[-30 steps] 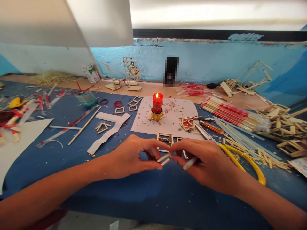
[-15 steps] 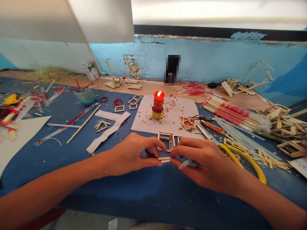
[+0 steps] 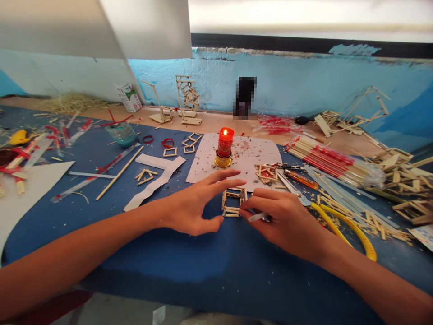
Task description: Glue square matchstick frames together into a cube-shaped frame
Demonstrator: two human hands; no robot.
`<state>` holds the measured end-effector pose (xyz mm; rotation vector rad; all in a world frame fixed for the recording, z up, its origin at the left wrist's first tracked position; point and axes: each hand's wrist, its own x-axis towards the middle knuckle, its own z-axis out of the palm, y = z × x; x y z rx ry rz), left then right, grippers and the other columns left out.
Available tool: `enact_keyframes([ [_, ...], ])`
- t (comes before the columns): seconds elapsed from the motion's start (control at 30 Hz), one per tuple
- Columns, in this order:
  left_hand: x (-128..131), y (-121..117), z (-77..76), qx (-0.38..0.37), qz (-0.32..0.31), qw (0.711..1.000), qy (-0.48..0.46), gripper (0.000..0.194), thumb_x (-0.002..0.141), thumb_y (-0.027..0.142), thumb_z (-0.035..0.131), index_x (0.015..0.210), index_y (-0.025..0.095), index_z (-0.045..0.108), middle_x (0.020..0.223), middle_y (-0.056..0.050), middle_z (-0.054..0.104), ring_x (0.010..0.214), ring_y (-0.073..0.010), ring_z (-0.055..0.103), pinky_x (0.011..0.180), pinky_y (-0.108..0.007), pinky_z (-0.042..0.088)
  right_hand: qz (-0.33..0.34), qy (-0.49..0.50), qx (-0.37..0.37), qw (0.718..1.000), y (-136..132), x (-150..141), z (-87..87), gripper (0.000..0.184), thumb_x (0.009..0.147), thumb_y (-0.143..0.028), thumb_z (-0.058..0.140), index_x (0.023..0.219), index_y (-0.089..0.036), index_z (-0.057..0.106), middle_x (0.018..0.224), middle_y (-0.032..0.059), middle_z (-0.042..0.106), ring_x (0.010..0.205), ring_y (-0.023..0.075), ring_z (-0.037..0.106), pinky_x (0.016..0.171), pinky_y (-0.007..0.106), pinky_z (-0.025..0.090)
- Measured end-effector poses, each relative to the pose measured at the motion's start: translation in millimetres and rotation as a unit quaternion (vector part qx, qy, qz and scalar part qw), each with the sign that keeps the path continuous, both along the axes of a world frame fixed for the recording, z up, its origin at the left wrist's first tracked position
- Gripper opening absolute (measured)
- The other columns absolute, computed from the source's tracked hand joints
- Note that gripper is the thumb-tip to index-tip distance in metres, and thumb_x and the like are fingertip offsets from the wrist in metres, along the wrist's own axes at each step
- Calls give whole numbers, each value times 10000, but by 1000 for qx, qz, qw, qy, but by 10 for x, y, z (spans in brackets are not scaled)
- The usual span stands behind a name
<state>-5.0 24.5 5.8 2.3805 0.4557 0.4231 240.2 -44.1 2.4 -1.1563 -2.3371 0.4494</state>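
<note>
My left hand (image 3: 191,207) is open, its thumb and fingers spread beside a small frame of wooden sticks (image 3: 246,197). My right hand (image 3: 284,221) pinches the right end of a short pair of wooden sticks (image 3: 232,211) at the frame's near side; whether the pair touches the frame I cannot tell. A whitish translucent strip (image 3: 257,216) also pokes out between the right fingers. Just beyond the hands, a lit red candle (image 3: 225,143) stands in a gold-coloured holder on a sheet of paper (image 3: 203,155) strewn with bits.
Scissors with yellow handles (image 3: 365,239) and an orange cutter (image 3: 302,178) lie by my right hand. Further right are a bag of sticks (image 3: 334,160) and stick models (image 3: 395,176). On the left are cut paper (image 3: 154,189), a long stick (image 3: 120,172) and a glass jar (image 3: 122,134).
My left hand has let go of the short stick pair and opened, lifting its fingers. My right hand has carried the pair slightly forward to the frame.
</note>
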Motion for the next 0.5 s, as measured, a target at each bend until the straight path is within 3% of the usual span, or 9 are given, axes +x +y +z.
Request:
enact_keyframes([
  [0.1, 29, 24, -50, -19, -15, 1000, 15, 845, 831, 132, 655, 1591, 239, 301, 1627, -142, 386, 1510, -320, 376, 1252, -536, 321, -5, -7, 6, 1000, -2, 0, -8, 148, 940, -121, 593, 874, -191, 705, 804, 14, 666, 662, 137, 582, 618, 267, 401],
  [0.37, 48, 138, -24, -24, 15, 999, 44, 856, 776, 168, 763, 1551, 217, 403, 1450, -138, 502, 1358, -301, 520, 1177, -470, 422, 53, -77, 9, 996, 84, 179, -11, 152, 963, -125, 567, 1000, -209, 689, 910, 22, 686, 719, 151, 632, 680, 282, 415],
  [0.5, 35, 156, 24, -32, 42, 997, 55, 659, 829, 135, 711, 1457, 233, 535, 1331, -105, 584, 1177, -251, 632, 1050, -404, 513, 107, -154, 73, 980, 144, 257, 19, 227, 984, -121, 498, 1103, -196, 676, 897, 32, 685, 641, 141, 594, 613, 293, 356],
])
